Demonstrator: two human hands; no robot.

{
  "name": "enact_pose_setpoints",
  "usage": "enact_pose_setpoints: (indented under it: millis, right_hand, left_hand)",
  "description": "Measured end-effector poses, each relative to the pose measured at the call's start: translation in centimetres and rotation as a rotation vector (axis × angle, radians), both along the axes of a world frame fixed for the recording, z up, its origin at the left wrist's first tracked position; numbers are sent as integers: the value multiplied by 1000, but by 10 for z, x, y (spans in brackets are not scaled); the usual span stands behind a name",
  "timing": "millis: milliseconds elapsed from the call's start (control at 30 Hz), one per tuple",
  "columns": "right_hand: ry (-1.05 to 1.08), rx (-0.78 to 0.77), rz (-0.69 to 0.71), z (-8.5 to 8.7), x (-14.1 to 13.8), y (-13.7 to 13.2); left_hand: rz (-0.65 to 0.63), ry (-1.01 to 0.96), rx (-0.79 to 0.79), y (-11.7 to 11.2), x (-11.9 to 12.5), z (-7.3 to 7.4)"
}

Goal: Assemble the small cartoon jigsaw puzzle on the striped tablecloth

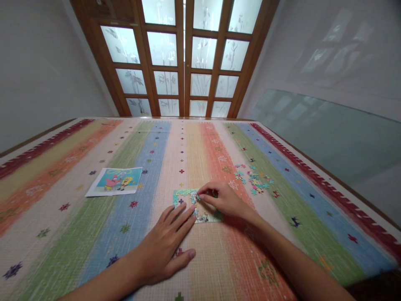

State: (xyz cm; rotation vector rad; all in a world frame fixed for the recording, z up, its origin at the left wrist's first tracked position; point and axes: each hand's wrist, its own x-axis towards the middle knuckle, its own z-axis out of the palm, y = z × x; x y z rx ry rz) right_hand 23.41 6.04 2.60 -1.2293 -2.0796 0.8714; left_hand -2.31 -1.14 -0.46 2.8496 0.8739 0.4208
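Find the part-built jigsaw (205, 218) at the fingertips of both hands. See the left hand (166, 242) spread and relaxed at its near-left side, grasping nothing; see the right hand (200, 195) poised at its upper middle, thumb near finger, but cannot tell whether clasping a piece. Judge the loose pieces (257, 186), right of the right hand, light, probably stiff, easily nudged; pinch by opposite edges.

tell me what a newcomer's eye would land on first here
Probably the boldly striped cloth across the lower view, then the left hand and right hand at a partly built puzzle just below centre. Loose pieces lie to the right, a cartoon picture to the left.
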Motion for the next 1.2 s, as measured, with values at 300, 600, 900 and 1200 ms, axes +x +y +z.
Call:
enact_pose_setpoints:
  millis: [300, 600, 900, 1200]
  right_hand:
    - [-52, 65, -38, -4, -8, -4]
    - [-177, 211, -42, -10, -8, -4]
    - [-226, 227, -25, -9, -9, -6]
    - [-249, 220, -15, -8, -6, -6]
  left_hand:
    - [-5, 11, 0, 0, 1, -1]
    - [0, -10, -17, 0, 1, 0]
    - [-6, -36, -9, 0, 1, -1]
    - [-12, -73, -26, 1, 1, 1]
